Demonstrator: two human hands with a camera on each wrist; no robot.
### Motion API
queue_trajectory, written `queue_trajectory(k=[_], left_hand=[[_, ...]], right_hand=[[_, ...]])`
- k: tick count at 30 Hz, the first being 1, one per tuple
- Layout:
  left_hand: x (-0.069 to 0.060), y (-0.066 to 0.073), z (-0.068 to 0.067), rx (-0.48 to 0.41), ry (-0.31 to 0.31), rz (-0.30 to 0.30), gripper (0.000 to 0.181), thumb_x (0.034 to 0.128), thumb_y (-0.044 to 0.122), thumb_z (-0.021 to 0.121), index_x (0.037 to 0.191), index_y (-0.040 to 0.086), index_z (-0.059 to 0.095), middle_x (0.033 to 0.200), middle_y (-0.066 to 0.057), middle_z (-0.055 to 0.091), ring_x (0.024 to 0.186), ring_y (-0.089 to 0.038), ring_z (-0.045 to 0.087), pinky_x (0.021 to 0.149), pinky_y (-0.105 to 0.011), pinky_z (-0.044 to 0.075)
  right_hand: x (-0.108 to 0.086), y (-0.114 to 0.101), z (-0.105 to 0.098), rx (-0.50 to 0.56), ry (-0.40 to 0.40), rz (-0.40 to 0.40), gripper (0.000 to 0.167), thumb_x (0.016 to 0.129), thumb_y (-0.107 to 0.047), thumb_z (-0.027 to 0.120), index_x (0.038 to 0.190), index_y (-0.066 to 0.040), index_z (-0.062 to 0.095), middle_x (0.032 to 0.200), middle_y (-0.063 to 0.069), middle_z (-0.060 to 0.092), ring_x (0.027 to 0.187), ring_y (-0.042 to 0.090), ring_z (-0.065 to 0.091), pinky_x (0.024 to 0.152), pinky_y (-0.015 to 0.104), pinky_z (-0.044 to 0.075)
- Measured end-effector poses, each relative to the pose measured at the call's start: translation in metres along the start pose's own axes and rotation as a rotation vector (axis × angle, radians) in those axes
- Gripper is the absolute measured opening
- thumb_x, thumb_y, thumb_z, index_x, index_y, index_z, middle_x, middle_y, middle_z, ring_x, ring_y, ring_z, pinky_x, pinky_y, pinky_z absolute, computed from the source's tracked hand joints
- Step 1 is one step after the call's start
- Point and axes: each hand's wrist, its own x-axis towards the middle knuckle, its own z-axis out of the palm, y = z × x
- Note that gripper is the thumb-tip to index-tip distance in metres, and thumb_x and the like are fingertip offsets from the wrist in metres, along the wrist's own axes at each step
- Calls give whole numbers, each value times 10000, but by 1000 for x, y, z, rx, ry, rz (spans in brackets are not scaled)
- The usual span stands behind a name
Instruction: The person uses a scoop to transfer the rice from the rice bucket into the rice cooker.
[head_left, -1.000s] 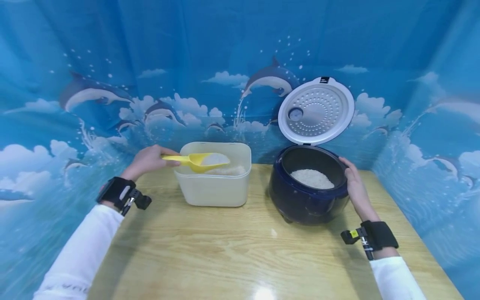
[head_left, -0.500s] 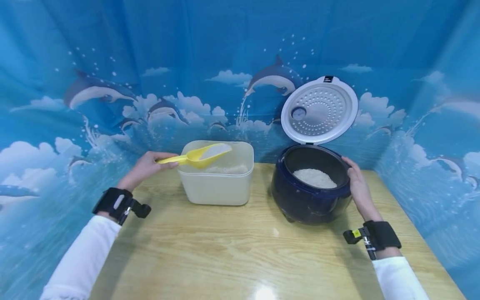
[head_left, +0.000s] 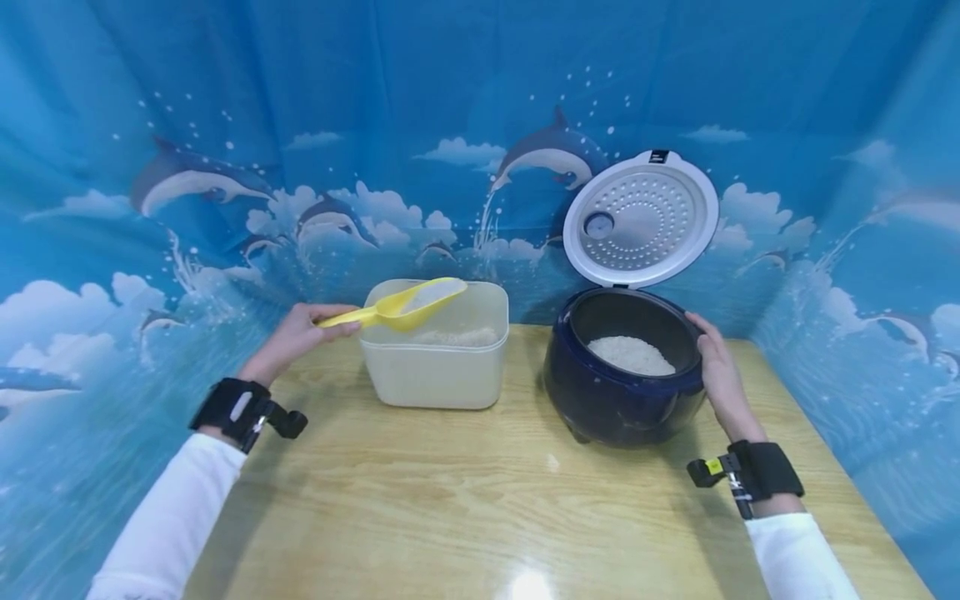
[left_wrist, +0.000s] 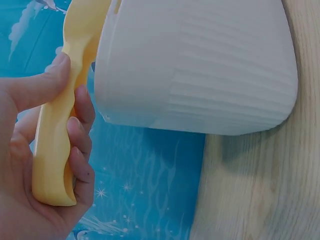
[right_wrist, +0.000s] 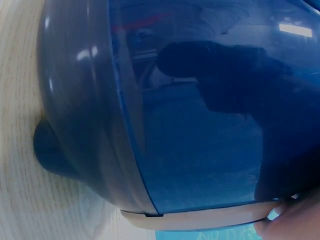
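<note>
My left hand (head_left: 291, 340) grips the handle of a yellow scoop (head_left: 388, 312), thumb along one side and fingers curled round the other in the left wrist view. White rice (head_left: 435, 293) fills the scoop, which is held above the mouth of a cream plastic bin (head_left: 438, 375). More rice (head_left: 468, 337) lies inside that bin. On the right, a dark blue rice cooker (head_left: 622, 408) stands with its silver lid (head_left: 642, 218) raised. White rice (head_left: 632, 355) covers part of its pot's bottom. My right hand (head_left: 720, 375) rests on the cooker's right rim, fingers extended; the right wrist view shows little of it.
Both containers stand toward the back of a light wooden table (head_left: 420, 492), with a gap between them. A blue curtain (head_left: 420, 100) printed with dolphins hangs behind and along both sides. The upright lid rises close to the curtain.
The scoop has risen slightly and its tip now tilts upward above the bin. My right hand stays on the cooker's rim. The whole view has shifted a little.
</note>
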Motion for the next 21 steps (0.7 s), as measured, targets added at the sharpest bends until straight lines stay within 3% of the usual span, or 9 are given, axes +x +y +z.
queue_trajectory(k=[4, 10, 17, 21], left_hand=[[-2, 6, 2, -10, -6, 3, 740, 921, 554, 686, 1486, 107, 517, 1373, -192, 577, 1127, -323, 518, 881, -415, 419], [-3, 25, 4, 2, -21, 24, 719, 924, 547, 687, 1469, 103, 536, 1404, -196, 574, 1220, -346, 528, 1002, -554, 420], [1, 57, 14, 18, -43, 111, 635, 946, 514, 676, 1440, 127, 581, 1246, -167, 666, 1068, -322, 555, 859, -424, 424], [7, 84, 31, -5, -82, 132, 588, 945, 466, 700, 1435, 160, 591, 1240, -131, 680, 1059, -295, 580, 896, -429, 460]], right_hand=[[1, 1, 1, -4, 6, 0, 532, 1127, -262, 160, 1612, -44, 180, 1672, 227, 79, 1526, 432, 29, 1205, 591, 37], [2, 1, 0, -16, 15, 0, 525, 1127, -238, 164, 1607, -27, 188, 1668, 234, 99, 1522, 446, 47, 1204, 594, 50], [2, 1, 1, -43, 37, -16, 517, 1125, -212, 169, 1591, 7, 213, 1653, 259, 138, 1517, 457, 76, 1210, 580, 57], [3, 0, 3, -47, 43, -29, 511, 1125, -197, 174, 1585, 18, 226, 1647, 271, 150, 1513, 466, 88, 1209, 584, 61]])
